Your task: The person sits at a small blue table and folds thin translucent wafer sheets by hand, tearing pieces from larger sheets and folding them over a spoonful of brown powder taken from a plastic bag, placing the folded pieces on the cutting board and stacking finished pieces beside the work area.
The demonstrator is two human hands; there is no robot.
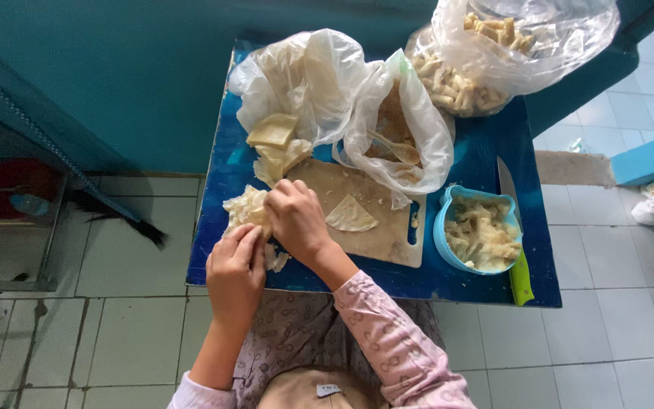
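Both hands meet over the left end of a wooden cutting board (pixel 384 238) on a small blue table (pixel 478 151). My left hand (pixel 235 274) and my right hand (pixel 295 218) pinch a pale, crumpled dough wrapper (pixel 245 206) between the fingers. A folded wrapper (pixel 350 215) lies flat on the board to the right of my hands. A stack of square wrappers (pixel 274 130) sits just beyond my hands, by a clear plastic bag (pixel 304 76).
A blue bowl (pixel 442 227) of pale filling stands right of the board, with a green-handled knife (pixel 518 261) beside it. A bag holding a spoon (pixel 399 148) and two bags of fried pieces (pixel 478 68) lie at the back. The floor around is tiled.
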